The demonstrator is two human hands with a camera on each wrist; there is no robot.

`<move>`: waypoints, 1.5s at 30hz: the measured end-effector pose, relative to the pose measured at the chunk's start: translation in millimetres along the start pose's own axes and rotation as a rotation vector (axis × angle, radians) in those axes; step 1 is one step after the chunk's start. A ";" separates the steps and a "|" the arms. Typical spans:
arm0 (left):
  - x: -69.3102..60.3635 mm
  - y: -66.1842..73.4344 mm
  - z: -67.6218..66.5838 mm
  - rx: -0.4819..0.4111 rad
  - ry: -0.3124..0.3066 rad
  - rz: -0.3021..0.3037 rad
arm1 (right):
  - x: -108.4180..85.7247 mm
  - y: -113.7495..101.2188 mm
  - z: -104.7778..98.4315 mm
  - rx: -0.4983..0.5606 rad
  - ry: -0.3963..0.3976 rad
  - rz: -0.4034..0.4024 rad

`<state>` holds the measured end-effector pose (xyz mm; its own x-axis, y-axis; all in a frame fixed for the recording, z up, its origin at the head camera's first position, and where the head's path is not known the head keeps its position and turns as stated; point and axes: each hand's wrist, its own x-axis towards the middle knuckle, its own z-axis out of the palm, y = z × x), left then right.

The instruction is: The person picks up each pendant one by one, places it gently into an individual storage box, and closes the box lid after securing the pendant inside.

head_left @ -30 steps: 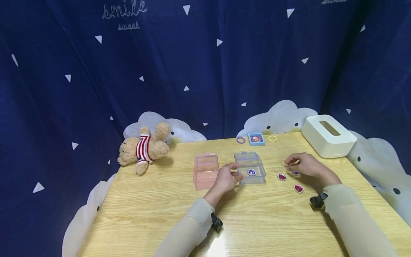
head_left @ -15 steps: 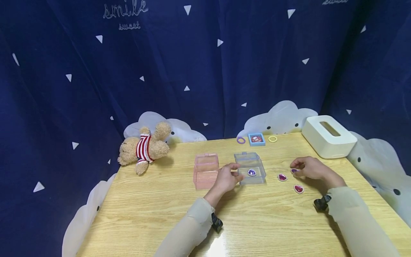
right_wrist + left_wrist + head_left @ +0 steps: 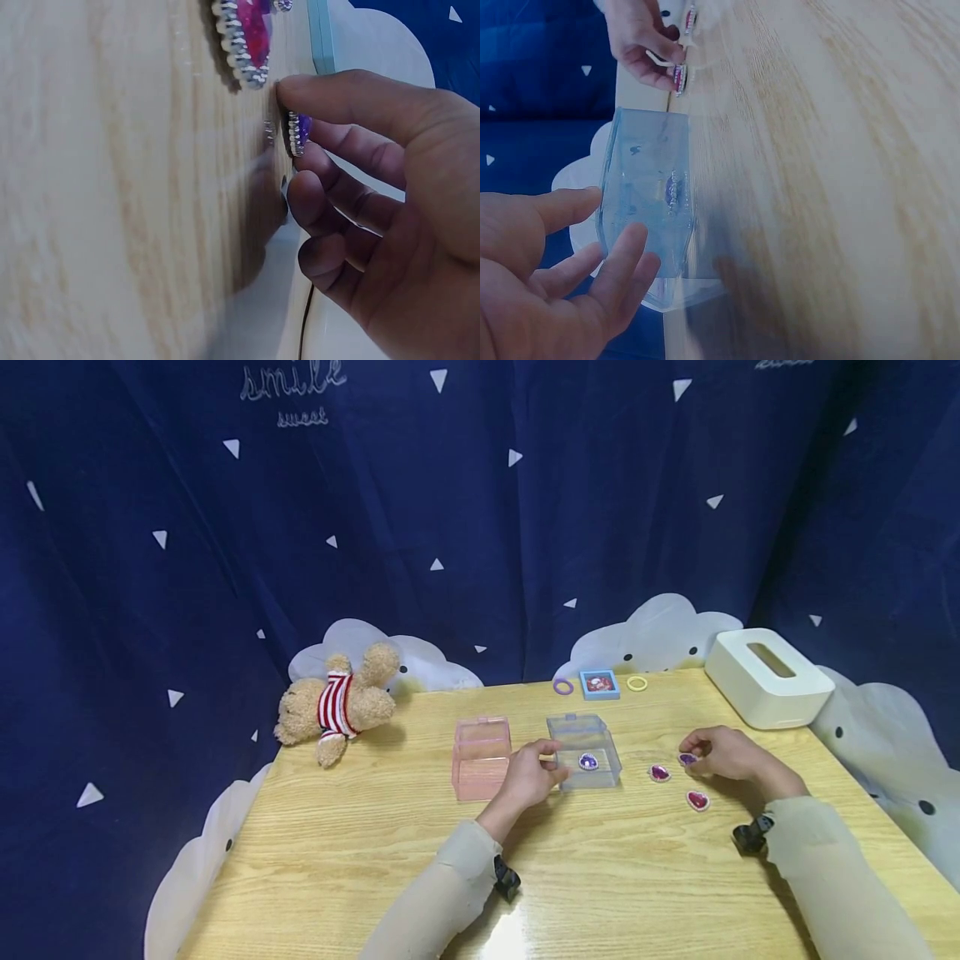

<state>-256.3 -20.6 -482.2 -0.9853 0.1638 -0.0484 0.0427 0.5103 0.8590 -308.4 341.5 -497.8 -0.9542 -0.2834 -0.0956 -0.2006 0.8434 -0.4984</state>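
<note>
- Right hand (image 3: pixel 723 756) — thumb and fingers pinching a purple gem (image 3: pixel 301 130) down at the pale, grained wooden table (image 3: pixel 337 860).
- Red gem (image 3: pixel 659 773) just left of that pinch; a second red gem (image 3: pixel 697 800) on its near side.
- Left hand (image 3: pixel 528 774) — fingers loosely spread at the side of a clear box (image 3: pixel 585 743), its lid folded back, another purple gem (image 3: pixel 588 762) inside.
- Pink box (image 3: pixel 480 750) just left of that hand; teddy bear (image 3: pixel 347 706) lying farther left.
- Picture frame (image 3: pixel 599 685) past both hands; tissue box (image 3: pixel 787 703) beyond the right one.
- Navy curtain (image 3: pixel 420 493), white triangles and clouds, behind it all.
</note>
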 end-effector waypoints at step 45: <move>-0.2 0.7 0.0 -0.008 0.010 0.014 | 4.1 -63.3 -8.0 0.118 0.059 -0.132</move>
<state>-256.1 -20.3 -481.6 -0.9863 0.1621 -0.0309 0.0552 0.5009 0.8637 -301.3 290.7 -459.8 -0.9332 -0.3583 0.0266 -0.3013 0.7401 -0.6012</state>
